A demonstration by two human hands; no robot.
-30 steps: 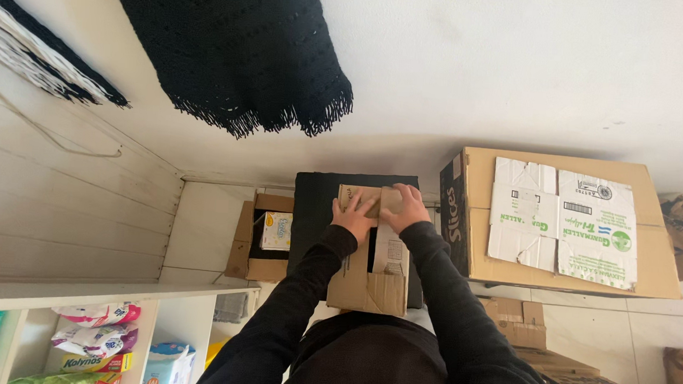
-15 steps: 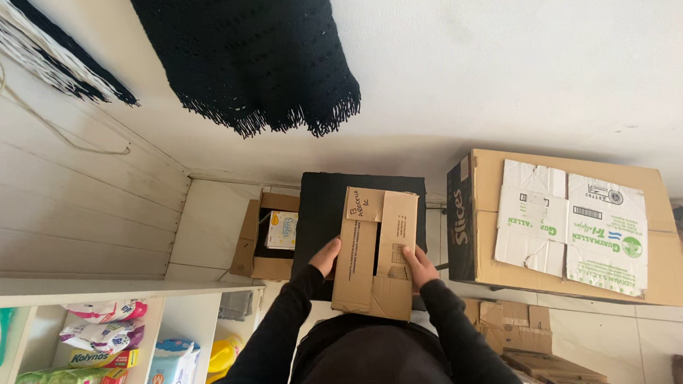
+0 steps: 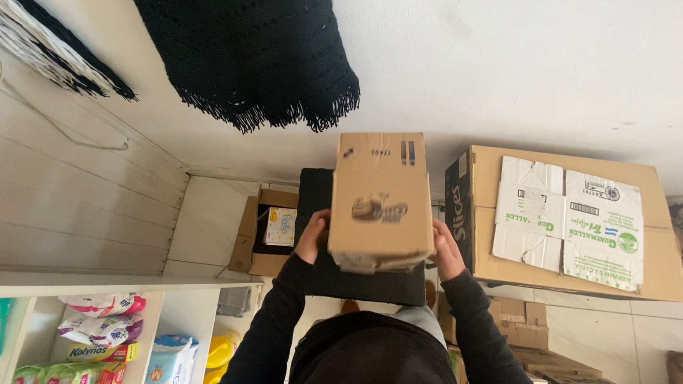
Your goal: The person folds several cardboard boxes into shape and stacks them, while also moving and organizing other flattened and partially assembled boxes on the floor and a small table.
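Observation:
A brown cardboard box (image 3: 382,198) is lifted in front of me, its printed side facing the camera. My left hand (image 3: 312,236) grips its left side and my right hand (image 3: 446,250) grips its right side. Both arms wear black sleeves. Behind the box lies a black box or case (image 3: 368,279), mostly hidden by it.
A large cardboard box (image 3: 566,223) with white labels sits to the right. An open carton (image 3: 265,228) holding a small packet is on the left. White shelves (image 3: 109,312) with packaged goods stand at lower left. A black fringed cloth (image 3: 248,47) hangs above. More cartons (image 3: 565,375) lie at lower right.
The cardboard box has been raised and turned toward the camera. My hands moved from its top down to its two sides.

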